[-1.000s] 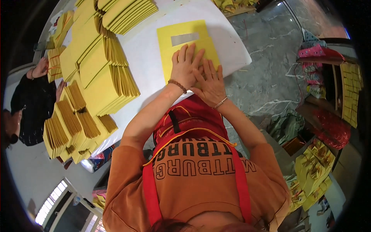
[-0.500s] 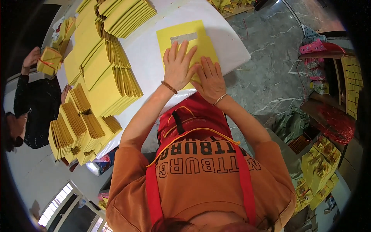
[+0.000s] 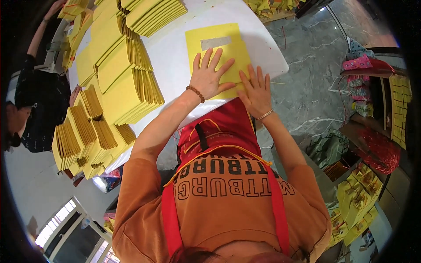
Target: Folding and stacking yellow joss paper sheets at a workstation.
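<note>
A yellow paper sheet (image 3: 237, 46) lies on the white-covered table (image 3: 169, 52), with a silver-grey rectangular patch (image 3: 215, 42) near its far edge. My left hand (image 3: 208, 79) is spread on the sheet, palm down, its fingertips just short of the patch. At the sheet's near right corner is my right hand (image 3: 255, 94), fingers outstretched and partly past the paper's edge. Neither hand grips anything. Under my hands the near part of the sheet is hidden; whether there is more than one layer, I cannot tell.
Tall stacks of folded yellow paper (image 3: 120, 90) cover the table's left side. Beyond them a person in dark clothes (image 3: 41, 107) has one hand (image 3: 75, 94) by the stacks. Yellow paper pieces (image 3: 357, 193) and a red tinsel-like heap (image 3: 381, 149) are at right.
My right hand has slid right, apart from my left, to the sheet's edge. My left hand has drawn slightly back from the patch with its fingers wider. The other person's raised hand moved farther away.
</note>
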Tool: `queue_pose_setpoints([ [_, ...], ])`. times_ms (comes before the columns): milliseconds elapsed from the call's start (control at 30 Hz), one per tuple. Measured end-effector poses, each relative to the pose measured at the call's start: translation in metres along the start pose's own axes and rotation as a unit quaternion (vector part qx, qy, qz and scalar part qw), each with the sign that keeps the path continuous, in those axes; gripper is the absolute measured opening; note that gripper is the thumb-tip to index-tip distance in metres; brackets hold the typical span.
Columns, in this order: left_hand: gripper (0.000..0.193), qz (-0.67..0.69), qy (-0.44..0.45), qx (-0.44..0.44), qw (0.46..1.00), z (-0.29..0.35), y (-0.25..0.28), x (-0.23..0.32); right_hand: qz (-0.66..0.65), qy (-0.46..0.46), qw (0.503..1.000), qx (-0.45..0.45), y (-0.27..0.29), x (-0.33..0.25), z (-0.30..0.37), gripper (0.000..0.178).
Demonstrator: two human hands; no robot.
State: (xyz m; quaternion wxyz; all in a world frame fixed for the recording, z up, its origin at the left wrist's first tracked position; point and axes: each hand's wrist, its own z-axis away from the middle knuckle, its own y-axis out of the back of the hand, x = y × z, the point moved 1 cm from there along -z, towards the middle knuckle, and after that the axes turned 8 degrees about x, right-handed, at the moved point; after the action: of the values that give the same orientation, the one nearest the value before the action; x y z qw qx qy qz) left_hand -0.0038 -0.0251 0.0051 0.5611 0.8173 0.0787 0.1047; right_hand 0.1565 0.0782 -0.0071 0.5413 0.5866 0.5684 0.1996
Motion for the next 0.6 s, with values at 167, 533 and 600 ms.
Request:
queue_pose_setpoints([
  [167,0.068,0.008,0.004,-0.015,1.0,0.005,0.0,0.003,0.017,-0.011,1.0,-0.019,-0.004,0.003,0.014,0.053],
  [533,0.061,0.028,0.002,0.001,1.0,0.009,0.008,0.008,-0.326,-0.318,0.89,-0.014,-0.011,0.031,-0.023,0.047],
  [600,0.059,0.015,0.001,0.015,1.0,0.011,0.003,0.006,-0.34,-0.325,0.882,-0.029,-0.012,0.039,-0.029,0.055],
])
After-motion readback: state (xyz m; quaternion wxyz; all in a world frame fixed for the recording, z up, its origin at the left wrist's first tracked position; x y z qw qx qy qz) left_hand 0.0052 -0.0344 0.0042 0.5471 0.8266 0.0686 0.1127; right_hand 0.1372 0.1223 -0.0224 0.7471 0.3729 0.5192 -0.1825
